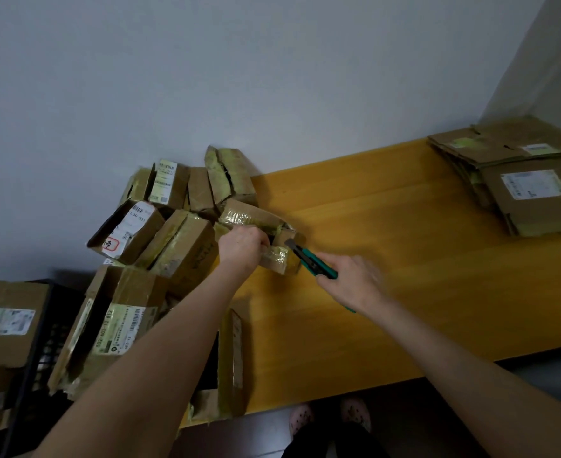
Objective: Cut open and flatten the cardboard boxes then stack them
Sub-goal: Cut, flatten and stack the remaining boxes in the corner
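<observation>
Small brown cardboard box (256,216), wrapped in glossy tape, held just above the yellow wooden table (388,259), at the edge of the pile of unopened brown boxes (173,239). Left hand (242,247) curled tight around its near side. Right hand (355,282), motion-blurred, wrapped around a green utility knife (312,261), blade tip at the box's end. Stack of flattened brown cardboard (520,180) at the table's far right corner, well apart. Black plastic crate (48,342) left of the table.

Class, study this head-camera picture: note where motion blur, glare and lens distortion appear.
Head view: the right hand, holding the green knife, is smeared by motion blur; the left hand, gripping the small box, looks sharper; the box's tape glints with glare; the yellow table runs slanted across the wide-angle frame; lighting is dim and soft.
</observation>
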Available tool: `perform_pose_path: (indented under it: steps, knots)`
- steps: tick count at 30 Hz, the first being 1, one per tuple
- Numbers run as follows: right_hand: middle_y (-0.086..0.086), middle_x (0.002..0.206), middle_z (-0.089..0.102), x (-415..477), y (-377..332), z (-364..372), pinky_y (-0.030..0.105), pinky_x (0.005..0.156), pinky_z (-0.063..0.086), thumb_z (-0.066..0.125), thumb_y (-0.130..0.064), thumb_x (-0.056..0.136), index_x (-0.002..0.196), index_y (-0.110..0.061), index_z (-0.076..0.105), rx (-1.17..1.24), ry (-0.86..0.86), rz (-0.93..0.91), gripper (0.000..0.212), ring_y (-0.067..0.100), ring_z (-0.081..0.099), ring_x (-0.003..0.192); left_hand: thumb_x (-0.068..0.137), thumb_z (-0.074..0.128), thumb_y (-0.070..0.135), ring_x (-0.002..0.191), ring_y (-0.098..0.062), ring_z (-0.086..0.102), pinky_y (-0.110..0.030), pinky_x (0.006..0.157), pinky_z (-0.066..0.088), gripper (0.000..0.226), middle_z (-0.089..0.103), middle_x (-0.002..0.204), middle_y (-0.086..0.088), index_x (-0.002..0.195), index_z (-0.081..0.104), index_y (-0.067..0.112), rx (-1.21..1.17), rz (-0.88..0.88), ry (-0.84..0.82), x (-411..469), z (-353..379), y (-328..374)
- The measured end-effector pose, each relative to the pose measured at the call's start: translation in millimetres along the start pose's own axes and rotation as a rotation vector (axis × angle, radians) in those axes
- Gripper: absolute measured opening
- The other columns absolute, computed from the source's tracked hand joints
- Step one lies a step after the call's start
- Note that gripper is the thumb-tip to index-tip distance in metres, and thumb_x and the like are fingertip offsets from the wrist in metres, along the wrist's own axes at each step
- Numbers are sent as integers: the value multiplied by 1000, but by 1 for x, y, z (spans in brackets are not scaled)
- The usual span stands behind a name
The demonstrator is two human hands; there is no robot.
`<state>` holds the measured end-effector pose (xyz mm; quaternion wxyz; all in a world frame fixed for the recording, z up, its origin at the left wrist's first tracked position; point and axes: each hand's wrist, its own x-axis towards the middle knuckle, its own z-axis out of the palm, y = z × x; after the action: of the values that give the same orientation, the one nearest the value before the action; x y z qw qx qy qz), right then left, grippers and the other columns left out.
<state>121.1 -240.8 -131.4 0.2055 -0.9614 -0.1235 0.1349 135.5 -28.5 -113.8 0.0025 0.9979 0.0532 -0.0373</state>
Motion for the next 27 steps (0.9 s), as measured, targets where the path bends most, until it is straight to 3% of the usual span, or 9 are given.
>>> perform_pose_path:
  steps: [2,7,12,16,20,23,27]
  knots:
    - [-12,66,54,0,-2,-4,21,40,32,48,-45,91,138,-47,42,-101,-28,-23,47,12,51,56,95,53,20,95,-16,56,-27,62,40,22,65,102,5,104,72,30,-8,-8,-10,1,1,1]
    - [-7,70,56,4,-9,-11,25,45,37,48,-42,92,141,-41,42,-189,-110,-61,49,18,62,69,95,53,20,98,-16,55,-29,62,46,24,65,103,9,101,73,30,-42,-31,10,0,5,5]
    - [-10,61,49,3,-15,-21,24,44,36,52,-43,91,138,-37,47,-242,-201,-117,48,12,53,59,94,54,22,98,-14,55,-27,64,45,22,66,101,9,100,73,31,-57,-72,-9,-4,12,2]
    - [-8,66,48,7,-22,-26,26,53,39,50,-42,92,134,-37,52,-298,-189,-112,42,17,56,71,95,52,21,99,-14,54,-25,61,40,23,64,104,11,101,73,31,-27,21,9,-3,8,4]
    - [-5,80,56,8,-25,-29,26,51,34,50,-43,92,138,-40,46,-318,-221,-131,46,17,52,74,96,51,22,101,-13,54,-26,62,41,25,64,106,10,103,72,33,-9,-5,-9,-3,7,0]
    - [-12,67,46,7,-25,-31,24,46,32,52,-43,91,139,-40,46,-321,-268,-152,48,14,52,69,97,50,22,102,-15,53,-29,68,47,25,63,109,9,106,70,33,1,-18,-40,-5,9,-2]
    - [-14,59,48,15,-21,-29,22,41,29,57,-44,86,134,-42,51,-224,-262,-131,48,6,45,50,97,52,22,101,-15,51,-31,72,50,22,62,110,7,107,70,30,6,1,-25,-8,7,-7]
